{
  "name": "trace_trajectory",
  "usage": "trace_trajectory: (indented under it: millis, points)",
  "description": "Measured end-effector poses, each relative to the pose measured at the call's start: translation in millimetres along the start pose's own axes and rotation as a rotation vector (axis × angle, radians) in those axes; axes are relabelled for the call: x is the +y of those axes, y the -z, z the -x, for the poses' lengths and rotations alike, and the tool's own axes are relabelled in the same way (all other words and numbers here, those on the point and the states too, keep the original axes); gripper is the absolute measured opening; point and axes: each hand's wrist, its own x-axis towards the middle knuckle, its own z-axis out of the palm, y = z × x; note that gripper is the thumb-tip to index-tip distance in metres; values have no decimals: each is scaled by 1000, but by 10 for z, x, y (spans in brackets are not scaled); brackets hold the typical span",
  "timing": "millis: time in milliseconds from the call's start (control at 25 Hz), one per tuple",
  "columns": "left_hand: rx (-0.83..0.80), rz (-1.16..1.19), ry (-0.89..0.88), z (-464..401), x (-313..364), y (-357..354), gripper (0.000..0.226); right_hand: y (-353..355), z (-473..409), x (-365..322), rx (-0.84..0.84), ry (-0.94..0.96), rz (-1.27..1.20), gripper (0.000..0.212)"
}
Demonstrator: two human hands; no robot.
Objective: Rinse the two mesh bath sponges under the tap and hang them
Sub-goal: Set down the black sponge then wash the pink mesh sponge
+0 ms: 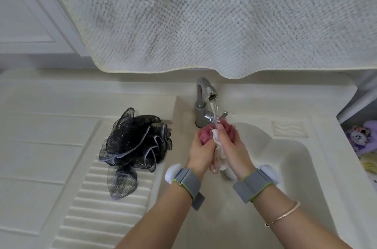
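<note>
Both hands, left (201, 149) and right (231, 145), grip the pink sponge (205, 134) under the running tap (206, 95); the black sponge (132, 144) lies on the bench's ribbed left side.

A white towel (204, 14) hangs above; plush toys (361, 136) sit right.

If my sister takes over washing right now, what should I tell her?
Left hand and right hand: both squeeze the pink mesh sponge under the running tap, over the sink basin.
Black mesh sponge: lies on the ribbed drainboard left of the tap, untouched.
Done: the pink one is being rinsed.
Left: finish the pink one, rinse the black one, turn off the water, hang both. No hook is in view.
</note>
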Motion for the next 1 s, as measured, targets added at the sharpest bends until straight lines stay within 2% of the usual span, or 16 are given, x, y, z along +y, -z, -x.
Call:
trace_trajectory:
  millis: [120, 200, 320, 440, 560, 680, 760, 920, 1000]
  points:
    - [62, 69, 57, -70, 63, -95, 37, -83, 4, -69, 14, 9, -107, 63]
    - [82, 74, 66, -143, 112, -138, 23, -125, -47, -111, 31, -8, -93, 51]
    - [83, 58, 49, -193, 150, -131, 18, -115, -84, -124, 23, -12, 37, 37]
    - [82, -51, 108, -211, 124, -93, 18, -98, -142, -118, 28, 29, 208, 36]
    - [59, -74, 134, -233, 96, -87, 15, -95, -159, -77, 34, -6, 259, 29]
    - [50, -92, 112, -267, -1, -122, 13, -104, -224, 34, 41, -16, 382, 21]
    - [83, -104, 67, -248, -55, -136, 14, -87, -223, 94, 56, -3, 460, 25]
    - [107, -86, 39, -228, -17, -90, 11, -40, -192, 57, -32, 40, 141, 17]
    - [97, -55, -65, -222, 9, -47, 8, 21, -204, -42, -82, -80, -96, 18]
